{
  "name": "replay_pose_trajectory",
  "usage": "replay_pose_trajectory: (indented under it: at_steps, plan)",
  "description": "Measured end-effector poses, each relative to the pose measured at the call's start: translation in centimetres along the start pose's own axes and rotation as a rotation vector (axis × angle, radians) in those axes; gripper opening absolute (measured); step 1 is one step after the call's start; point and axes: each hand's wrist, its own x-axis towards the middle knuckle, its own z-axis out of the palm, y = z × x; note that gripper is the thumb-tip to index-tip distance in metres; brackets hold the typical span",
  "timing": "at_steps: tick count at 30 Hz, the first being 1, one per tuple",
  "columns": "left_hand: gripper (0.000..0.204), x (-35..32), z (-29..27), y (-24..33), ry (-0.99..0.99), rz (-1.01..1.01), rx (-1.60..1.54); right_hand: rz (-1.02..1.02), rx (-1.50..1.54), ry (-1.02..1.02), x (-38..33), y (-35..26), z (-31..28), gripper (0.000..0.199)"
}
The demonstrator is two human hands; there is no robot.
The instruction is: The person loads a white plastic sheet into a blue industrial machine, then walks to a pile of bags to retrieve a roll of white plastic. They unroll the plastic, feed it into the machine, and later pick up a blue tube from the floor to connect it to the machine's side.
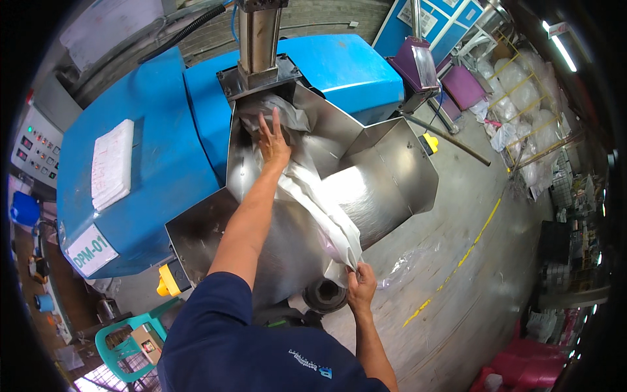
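A long strip of white plastic film (pixel 324 208) runs down through a shiny metal hopper (pixel 385 176). Its upper part bunches as a translucent wad (pixel 277 112) in the hopper's far opening, under a metal cylinder (pixel 258 42). My left hand (pixel 274 145) reaches in there, fingers stretched and spread against the film. At the hopper's near edge my right hand (pixel 361 286) pinches the film's lower end between thumb and fingers.
Blue machine covers (pixel 144 130) flank the hopper, with yellow knobs (pixel 171 279) at its sides. A control panel (pixel 39 144) stands far left, above a green plastic chair (pixel 121 346). Bagged plastic (pixel 522 91) fills a rack at right. A metal bar (pixel 457 140) juts out over the floor.
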Motion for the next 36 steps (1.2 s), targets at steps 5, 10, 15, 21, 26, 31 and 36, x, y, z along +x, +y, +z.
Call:
replay_pose_trajectory:
  at_steps: [5,10,15,21,26,31,36]
  plan:
    - [0.118,3.7,-0.2,0.7,-0.223,-0.227,0.127,-0.019,0.005,0.014,1.7,0.1,0.2,0.012]
    - [0.095,5.9,3.7,-2.2,-0.319,-0.304,0.239,0.006,-0.018,0.032,2.8,0.2,0.7,0.009]
    - [0.050,10.5,8.5,-10.7,-0.455,-0.402,0.186,-0.032,0.030,0.012,4.4,-2.6,3.3,0.008]
    - [0.093,-3.4,-0.3,2.2,0.159,-0.474,0.009,-0.017,0.045,0.118,8.5,-6.9,2.7,0.020]
    - [0.095,-4.7,3.0,0.1,-0.217,-0.755,-0.436,-0.165,0.080,0.038,9.7,-8.5,3.2,0.025]
    - [0.090,2.7,1.6,-1.4,-0.081,-0.661,-0.870,-0.208,-0.023,-0.132,9.3,-9.6,4.3,0.022]
    - [0.126,-2.2,-4.0,3.5,-0.074,-0.723,-0.550,-0.327,-0.572,-0.378,11.5,-7.2,4.6,0.020]
